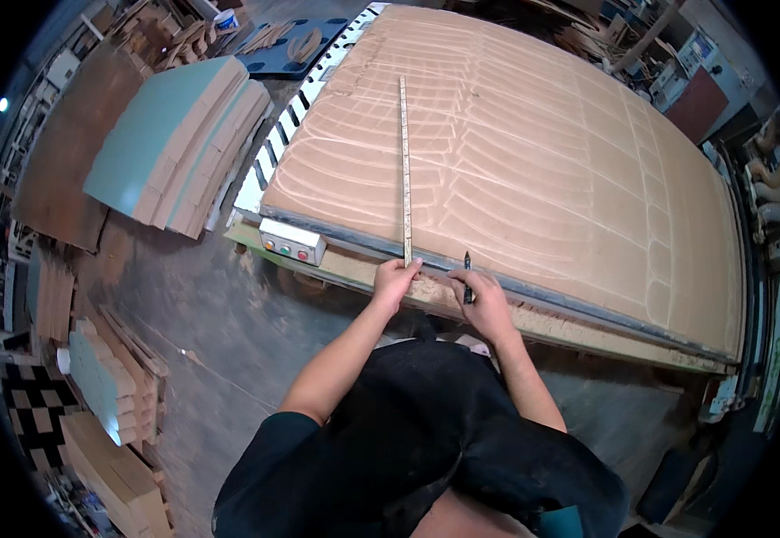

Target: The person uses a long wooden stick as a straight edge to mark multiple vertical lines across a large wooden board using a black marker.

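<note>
I see my left hand (396, 280) pinching the near end of a long, thin wooden measuring stick (404, 170), which runs straight away from it across the large tan routed fibreboard sheet (542, 152). My right hand (487, 300), just beside it, is closed around a dark pen (467, 273) at the sheet's near edge. A grey control box with coloured buttons (292, 242) sits left of my hands.

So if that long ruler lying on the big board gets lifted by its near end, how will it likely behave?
The long ruler is thin and narrow for its length, so it would probably sag or flex if raised only where the left hand pins it. Lying flat on the cut board, it seems unlikely to roll, though a sideways push could swing it. It looks light.
</note>
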The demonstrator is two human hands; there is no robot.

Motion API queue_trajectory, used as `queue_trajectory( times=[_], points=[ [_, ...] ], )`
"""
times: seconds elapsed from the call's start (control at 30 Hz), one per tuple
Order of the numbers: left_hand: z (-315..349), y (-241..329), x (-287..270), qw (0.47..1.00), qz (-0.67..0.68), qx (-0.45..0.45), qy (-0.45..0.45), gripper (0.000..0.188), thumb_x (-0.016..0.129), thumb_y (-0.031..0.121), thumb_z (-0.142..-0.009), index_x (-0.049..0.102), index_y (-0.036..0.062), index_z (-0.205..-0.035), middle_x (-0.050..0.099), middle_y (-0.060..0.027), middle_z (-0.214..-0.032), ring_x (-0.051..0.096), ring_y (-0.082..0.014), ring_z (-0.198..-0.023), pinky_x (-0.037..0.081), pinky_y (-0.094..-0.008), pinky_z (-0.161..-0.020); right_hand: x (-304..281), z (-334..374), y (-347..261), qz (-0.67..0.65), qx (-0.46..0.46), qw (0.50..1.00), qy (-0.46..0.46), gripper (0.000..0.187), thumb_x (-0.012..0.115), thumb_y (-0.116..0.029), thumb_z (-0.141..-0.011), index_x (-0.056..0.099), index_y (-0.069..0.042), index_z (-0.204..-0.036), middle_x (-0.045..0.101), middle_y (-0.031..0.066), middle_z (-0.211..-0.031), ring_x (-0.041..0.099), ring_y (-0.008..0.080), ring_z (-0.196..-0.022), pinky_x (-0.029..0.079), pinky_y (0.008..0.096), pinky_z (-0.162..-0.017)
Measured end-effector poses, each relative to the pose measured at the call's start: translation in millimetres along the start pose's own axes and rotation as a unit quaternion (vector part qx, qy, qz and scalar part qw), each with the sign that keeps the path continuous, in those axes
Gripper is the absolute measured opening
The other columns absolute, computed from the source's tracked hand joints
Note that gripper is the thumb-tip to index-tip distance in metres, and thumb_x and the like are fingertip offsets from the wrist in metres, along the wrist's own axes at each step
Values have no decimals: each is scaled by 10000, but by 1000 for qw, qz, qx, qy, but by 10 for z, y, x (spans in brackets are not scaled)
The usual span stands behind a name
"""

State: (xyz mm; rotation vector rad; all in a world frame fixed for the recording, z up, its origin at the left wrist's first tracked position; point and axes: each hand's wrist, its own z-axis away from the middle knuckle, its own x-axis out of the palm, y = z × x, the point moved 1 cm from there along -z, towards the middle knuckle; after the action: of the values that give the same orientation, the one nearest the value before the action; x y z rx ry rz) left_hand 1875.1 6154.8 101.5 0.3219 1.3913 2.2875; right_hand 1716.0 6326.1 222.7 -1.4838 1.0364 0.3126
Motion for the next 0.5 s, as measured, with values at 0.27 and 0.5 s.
queue_trajectory(
  times=[0.27,0.5],
  points=[
    [449,132,-322,990,110,-65,-61,377,721,451,-1167,757,100,-1033,757,1,-898,451,-19,-618,321,-216,-526,227,-144,165,-75,10,993,-94,202,773,-135,-1097,796,-59,-1283,836,203,-1198,795,433,-1135,620,488,-1008],
    [534,89,-1058,983,179,-36,-27,334,677,368,-1197,794,54,-1203,770,1,-944,435,-8,-617,310,-206,-525,767,-692,-339,-131,-22,989,-68,217,757,-112,-1094,781,-71,-1305,830,216,-1188,811,401,-1104,628,473,-984]
  ],
)
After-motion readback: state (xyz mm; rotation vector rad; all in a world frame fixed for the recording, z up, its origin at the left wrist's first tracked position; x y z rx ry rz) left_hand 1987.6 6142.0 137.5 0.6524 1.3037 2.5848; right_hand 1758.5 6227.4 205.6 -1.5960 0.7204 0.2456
